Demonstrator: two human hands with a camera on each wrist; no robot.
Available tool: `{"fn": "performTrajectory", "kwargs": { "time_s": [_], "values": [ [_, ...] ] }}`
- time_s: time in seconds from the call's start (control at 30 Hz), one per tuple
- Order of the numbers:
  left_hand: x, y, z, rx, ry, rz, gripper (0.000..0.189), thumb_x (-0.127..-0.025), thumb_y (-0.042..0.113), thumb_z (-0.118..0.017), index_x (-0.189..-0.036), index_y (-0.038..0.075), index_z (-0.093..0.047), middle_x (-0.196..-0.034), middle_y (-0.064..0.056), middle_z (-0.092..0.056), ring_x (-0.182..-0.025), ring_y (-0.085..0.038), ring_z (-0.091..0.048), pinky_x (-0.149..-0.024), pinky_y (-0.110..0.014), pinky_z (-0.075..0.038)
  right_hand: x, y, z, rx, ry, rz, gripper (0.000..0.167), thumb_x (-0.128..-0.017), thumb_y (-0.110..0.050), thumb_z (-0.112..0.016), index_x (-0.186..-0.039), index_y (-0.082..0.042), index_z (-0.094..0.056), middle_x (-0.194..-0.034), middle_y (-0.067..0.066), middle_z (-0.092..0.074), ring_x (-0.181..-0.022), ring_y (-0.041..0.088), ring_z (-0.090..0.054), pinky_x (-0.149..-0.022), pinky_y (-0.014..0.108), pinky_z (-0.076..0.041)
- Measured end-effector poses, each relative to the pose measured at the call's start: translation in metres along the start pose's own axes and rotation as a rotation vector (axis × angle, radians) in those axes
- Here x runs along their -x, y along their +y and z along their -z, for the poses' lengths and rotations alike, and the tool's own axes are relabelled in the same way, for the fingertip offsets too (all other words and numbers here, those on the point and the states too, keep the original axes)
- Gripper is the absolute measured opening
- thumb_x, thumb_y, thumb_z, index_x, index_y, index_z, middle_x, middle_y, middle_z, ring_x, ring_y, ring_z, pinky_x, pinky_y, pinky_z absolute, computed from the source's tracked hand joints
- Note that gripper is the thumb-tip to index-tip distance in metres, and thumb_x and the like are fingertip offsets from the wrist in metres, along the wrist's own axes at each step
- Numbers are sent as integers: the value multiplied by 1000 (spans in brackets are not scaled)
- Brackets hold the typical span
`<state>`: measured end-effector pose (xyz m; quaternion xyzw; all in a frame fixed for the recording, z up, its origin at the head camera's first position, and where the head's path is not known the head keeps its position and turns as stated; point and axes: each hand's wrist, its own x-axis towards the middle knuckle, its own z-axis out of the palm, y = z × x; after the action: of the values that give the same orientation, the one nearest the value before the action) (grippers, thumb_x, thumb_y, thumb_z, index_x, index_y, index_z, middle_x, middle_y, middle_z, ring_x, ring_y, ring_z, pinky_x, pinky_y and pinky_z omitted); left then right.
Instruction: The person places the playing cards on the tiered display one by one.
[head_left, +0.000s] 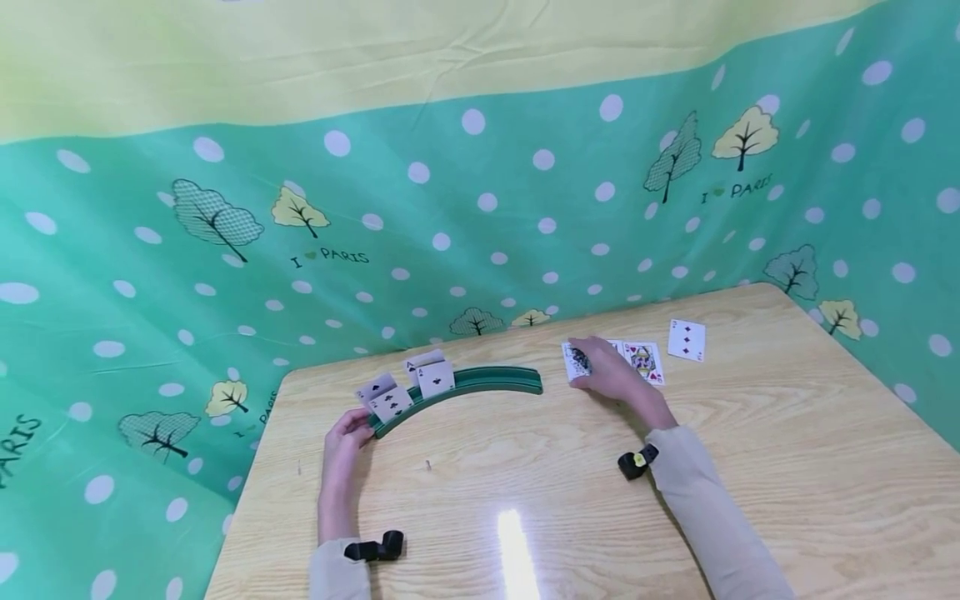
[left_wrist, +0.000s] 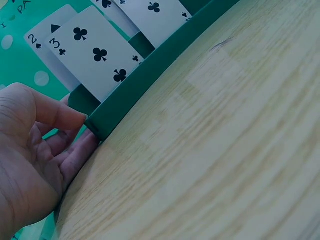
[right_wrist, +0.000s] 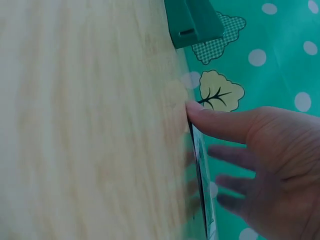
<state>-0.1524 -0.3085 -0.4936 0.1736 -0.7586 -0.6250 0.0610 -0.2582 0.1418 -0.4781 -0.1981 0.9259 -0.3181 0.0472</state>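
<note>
My left hand [head_left: 347, 429] grips the left end of a curved green card holder [head_left: 495, 380], its thumb on the near wall and fingers behind and below. In the holder stand a three of clubs [left_wrist: 95, 55] before a two of spades [left_wrist: 42, 37], and a club card [head_left: 436, 379] before a spade card [head_left: 422, 360]. My right hand [head_left: 606, 367] reaches over a playing card with a black design [head_left: 572, 363] on the table. In the right wrist view, the thumb touches this card's edge while the other fingers extend loosely above. The hand hides part of the card.
Right of my right hand lie a queen of hearts [head_left: 645, 363] and a partly hidden card [head_left: 617, 345]. A three of diamonds [head_left: 686, 340] lies farther right. The wooden table [head_left: 480, 467] backs onto a green dotted curtain [head_left: 480, 242].
</note>
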Motion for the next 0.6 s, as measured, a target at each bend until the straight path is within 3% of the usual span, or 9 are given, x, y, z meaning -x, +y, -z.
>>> {"fn": "performTrajectory", "kwargs": {
  "time_s": [0.17,0.3,0.43,0.53,0.6],
  "values": [
    [0,-2,1,-4,-2,2,37,-94,-9,-52,-130,-11,-57,-125,-18,-65,-94,1,-59,-86,-14,-46,4,2,0,30,-12,-18,76,-93,-19,-77,-153,9,-39,-158,30,-37,-149,55,-18,-119,64,-18],
    [1,-1,0,2,2,7,37,-94,-9,-51,-131,-11,-57,-128,-21,-64,-95,2,-59,-86,-13,-46,2,0,0,10,-9,-12,72,-91,-20,-79,-149,8,-46,-154,31,-41,-148,53,-23,-119,64,-21],
    [1,-1,0,11,3,9,37,-95,-9,-51,-132,-11,-56,-130,-22,-63,-96,1,-59,-86,-13,-46,0,1,0,-20,-6,26,67,-92,-15,-77,-148,9,-47,-150,31,-47,-142,50,-38,-117,61,-29],
    [0,0,0,4,-1,1,38,-95,-8,-51,-132,-12,-55,-132,-25,-62,-97,-1,-58,-86,-13,-46,-1,1,0,-51,-25,48,76,-90,-8,-78,-153,5,-40,-150,27,-50,-140,46,-43,-116,58,-32],
    [0,0,-1,-4,0,4,38,-95,-8,-51,-133,-12,-55,-132,-25,-61,-98,-1,-58,-86,-13,-46,-1,1,0,-55,-49,57,83,-88,-8,-80,-157,4,-35,-154,26,-45,-143,46,-39,-118,58,-30]
  ]
}}
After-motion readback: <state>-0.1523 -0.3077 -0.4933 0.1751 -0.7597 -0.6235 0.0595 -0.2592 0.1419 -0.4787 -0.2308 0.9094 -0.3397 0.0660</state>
